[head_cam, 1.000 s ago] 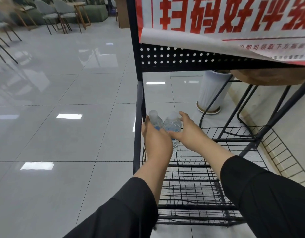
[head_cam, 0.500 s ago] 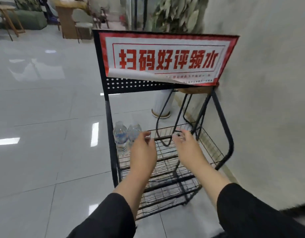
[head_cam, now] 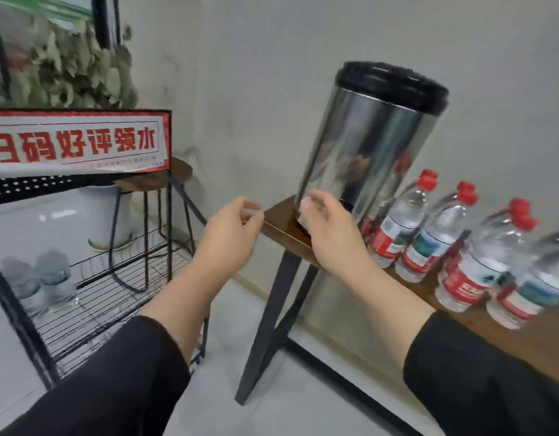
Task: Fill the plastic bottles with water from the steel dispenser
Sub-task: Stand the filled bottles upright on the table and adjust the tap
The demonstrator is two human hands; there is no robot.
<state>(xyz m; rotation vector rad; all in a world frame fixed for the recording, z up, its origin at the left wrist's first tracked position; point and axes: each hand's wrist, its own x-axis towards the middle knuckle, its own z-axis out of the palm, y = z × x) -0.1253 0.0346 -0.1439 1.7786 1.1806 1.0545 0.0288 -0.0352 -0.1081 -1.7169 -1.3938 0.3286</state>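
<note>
Both empty, fingers loosely curled, our right hand (head_cam: 327,228) hovers nearer than our left hand (head_cam: 231,234) to upright red-capped bottles (head_cam: 397,228) rightward beside the steel dispenser (head_cam: 366,146).

Public commercial space, likely shop or cafe lobby with free-water corner. Evidence: black wire rack (head_cam: 92,287) at 9 o'clock carrying red-and-white promotional banner (head_cam: 76,143) with Chinese characters; two small water bottles (head_cam: 39,281) on rack shelf. Steel dispenser (head_cam: 366,146) with black lid at 1 o'clock on wooden surface (head_cam: 290,234) with black legs. Row of red-capped plastic bottles (head_cam: 454,243) at 3 o'clock. Glossy tiled floor (head_cam: 208,388), plain grey wall (head_cam: 256,73), potted foliage (head_cam: 67,67) at 11 o'clock, wooden stool (head_cam: 155,177) behind rack.
</note>
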